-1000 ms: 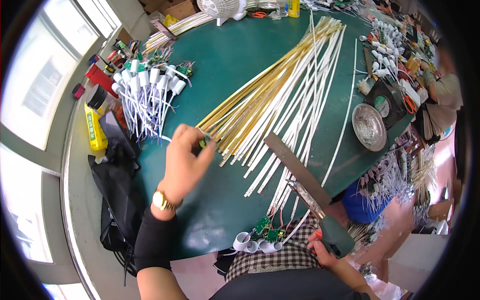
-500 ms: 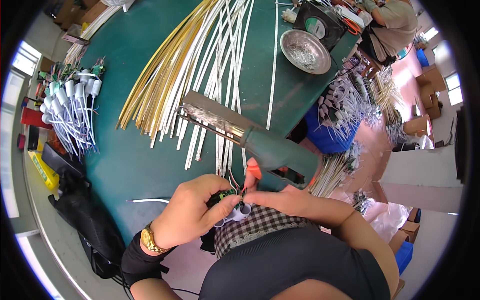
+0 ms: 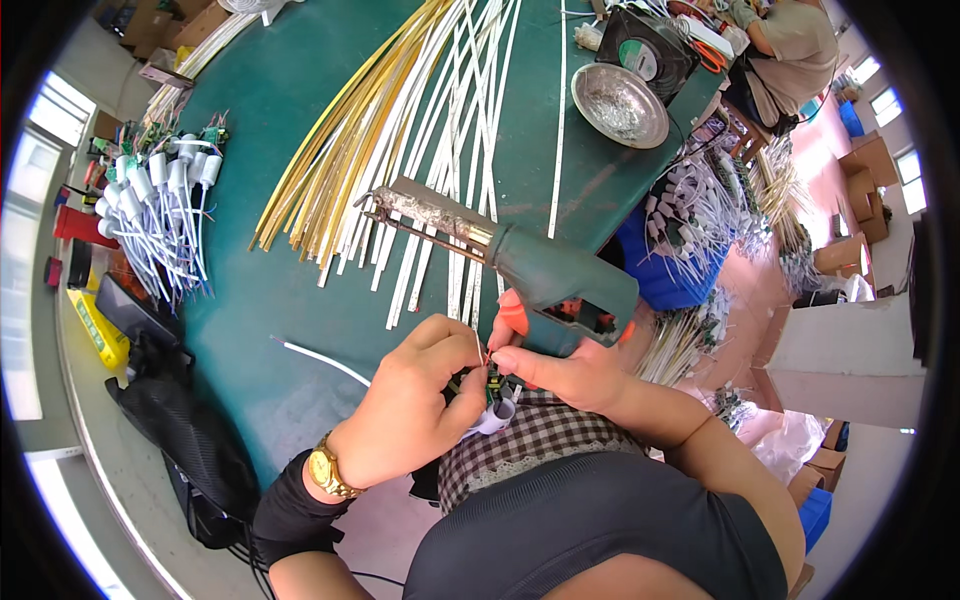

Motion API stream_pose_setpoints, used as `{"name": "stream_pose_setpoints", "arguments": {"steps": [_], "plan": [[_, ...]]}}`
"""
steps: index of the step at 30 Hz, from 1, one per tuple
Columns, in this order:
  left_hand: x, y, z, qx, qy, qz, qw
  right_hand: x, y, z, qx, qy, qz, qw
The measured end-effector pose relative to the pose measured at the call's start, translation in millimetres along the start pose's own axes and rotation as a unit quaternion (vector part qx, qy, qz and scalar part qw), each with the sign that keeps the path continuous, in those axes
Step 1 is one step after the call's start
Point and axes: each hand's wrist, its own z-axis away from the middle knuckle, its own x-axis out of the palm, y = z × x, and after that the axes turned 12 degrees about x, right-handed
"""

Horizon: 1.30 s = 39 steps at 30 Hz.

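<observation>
Head view: left hand (image 3: 415, 405) and right hand (image 3: 560, 370) pinch a small circuit board (image 3: 478, 383) with white cap (image 3: 497, 415) at the table (image 3: 300, 300) edge. Light, fragile; probably best gripped by the edges.

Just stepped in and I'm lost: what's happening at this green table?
A person's left hand and right hand pinch a small wired part with a white cap close to the body, at the edge of the green table. A green soldering gun lies just beyond, across long white and yellow strips.
</observation>
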Motion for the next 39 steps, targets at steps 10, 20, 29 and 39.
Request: {"name": "stream_pose_setpoints", "arguments": {"steps": [10, 20, 29, 39], "plan": [[5.4, -1.1, -2.7, -0.129, 0.000, 0.120, 0.984, -1.6, -6.9, -7.9, -0.016, 0.012, 0.016, 1.000], [2.0, -5.6, -8.7, -0.272, 0.029, 0.388, 0.880, 6.7, 16.8, 3.8, -0.074, 0.053, -0.046, 0.995], [17.3, -5.9, -1.0, 0.018, 0.144, -0.037, 0.989, 2.6, 19.8, 1.4, 0.003, 0.048, -0.129, 0.990], [-34.5, 0.7, 16.6, -0.200, -0.042, -0.540, 0.816, -23.1, 13.0, 14.6, -0.005, 0.008, -0.070, 0.998]]}}
